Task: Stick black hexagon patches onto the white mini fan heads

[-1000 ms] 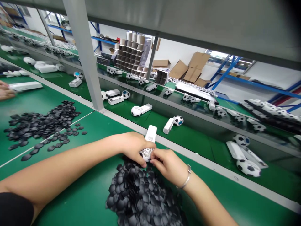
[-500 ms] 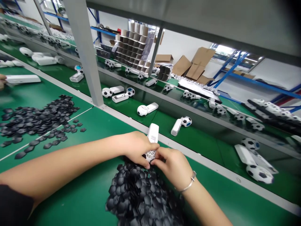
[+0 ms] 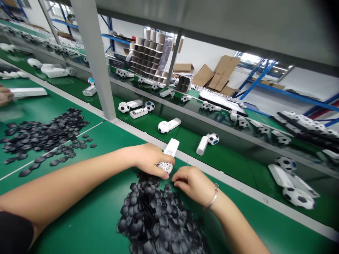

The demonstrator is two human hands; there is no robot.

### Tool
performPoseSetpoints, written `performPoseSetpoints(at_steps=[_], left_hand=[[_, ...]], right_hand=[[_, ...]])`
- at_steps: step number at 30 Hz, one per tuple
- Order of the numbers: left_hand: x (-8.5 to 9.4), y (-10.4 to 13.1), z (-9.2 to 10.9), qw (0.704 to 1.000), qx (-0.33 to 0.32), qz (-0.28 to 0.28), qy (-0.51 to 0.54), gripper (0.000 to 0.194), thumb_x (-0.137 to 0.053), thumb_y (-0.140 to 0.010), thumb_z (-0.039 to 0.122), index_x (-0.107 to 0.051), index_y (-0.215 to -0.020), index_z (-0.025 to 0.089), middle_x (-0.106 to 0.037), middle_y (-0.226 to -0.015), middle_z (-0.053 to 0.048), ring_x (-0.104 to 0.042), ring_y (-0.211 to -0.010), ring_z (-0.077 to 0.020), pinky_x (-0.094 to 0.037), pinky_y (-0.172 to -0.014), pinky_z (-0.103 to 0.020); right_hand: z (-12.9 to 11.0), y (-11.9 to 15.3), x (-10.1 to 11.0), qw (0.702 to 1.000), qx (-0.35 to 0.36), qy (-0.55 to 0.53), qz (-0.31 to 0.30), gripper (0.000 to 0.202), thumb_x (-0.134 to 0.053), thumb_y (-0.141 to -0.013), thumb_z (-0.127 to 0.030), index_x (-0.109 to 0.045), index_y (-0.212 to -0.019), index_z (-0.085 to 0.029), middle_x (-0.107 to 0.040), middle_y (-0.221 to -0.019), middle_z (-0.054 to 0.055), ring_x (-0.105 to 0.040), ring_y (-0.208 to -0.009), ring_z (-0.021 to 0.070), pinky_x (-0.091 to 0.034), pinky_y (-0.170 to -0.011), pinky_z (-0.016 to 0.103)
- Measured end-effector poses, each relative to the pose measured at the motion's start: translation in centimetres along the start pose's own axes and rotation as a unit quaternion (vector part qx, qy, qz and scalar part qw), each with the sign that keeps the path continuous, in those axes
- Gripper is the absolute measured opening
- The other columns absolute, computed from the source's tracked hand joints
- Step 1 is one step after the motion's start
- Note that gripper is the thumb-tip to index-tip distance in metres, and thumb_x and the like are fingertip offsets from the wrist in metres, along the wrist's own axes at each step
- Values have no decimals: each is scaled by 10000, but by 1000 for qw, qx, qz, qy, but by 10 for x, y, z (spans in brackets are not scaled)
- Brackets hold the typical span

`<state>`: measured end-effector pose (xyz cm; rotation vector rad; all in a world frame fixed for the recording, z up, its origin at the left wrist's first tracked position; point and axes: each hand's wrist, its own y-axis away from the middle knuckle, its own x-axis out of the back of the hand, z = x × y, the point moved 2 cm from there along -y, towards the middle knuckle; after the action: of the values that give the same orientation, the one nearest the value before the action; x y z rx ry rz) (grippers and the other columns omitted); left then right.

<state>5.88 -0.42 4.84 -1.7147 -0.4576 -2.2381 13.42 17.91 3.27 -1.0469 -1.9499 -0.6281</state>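
Black pentagon chips (image 3: 159, 218) sit piled at 6 o'clock under my hands. Left hand (image 3: 149, 160) fingers wrapped round the white ball-head gadget (image 3: 166, 160); right hand (image 3: 193, 181) fingers pressed together, reaching into the pile — I'd guess a loose pinch scatters chips.

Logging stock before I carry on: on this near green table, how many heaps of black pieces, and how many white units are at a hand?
Heaps of black pieces: 2, near heap, far heap
White units at a hand: 2, gripped unit in my left hand, co-worker's unit at the co-worker's hand
Total: 4
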Motion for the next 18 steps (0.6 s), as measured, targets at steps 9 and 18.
performPoseSetpoints(at_steps=[9,18], left_hand=[[0,-2,-7,1000,-27,7,-5,460,-548,-821,527,-509,-1230,320,-682,-925,-17,-615,-766,-228,-386,-631,-285],[1,-1,0,997,-72,30,7,564,-618,-725,345,-470,-1268,314,-598,-1157,-32,-612,-912,-230,-444,-722,-296]], right_hand=[[-34,-4,-24,978,-27,190,-81,177,-533,-878,-108,-705,-856,-148,-660,-926,94,-642,-824,219,-489,-712,295],[-35,1,-11,992,-29,121,27,220,-537,-843,-10,-689,-880,-165,-693,-897,77,-660,-824,201,-506,-751,283]])
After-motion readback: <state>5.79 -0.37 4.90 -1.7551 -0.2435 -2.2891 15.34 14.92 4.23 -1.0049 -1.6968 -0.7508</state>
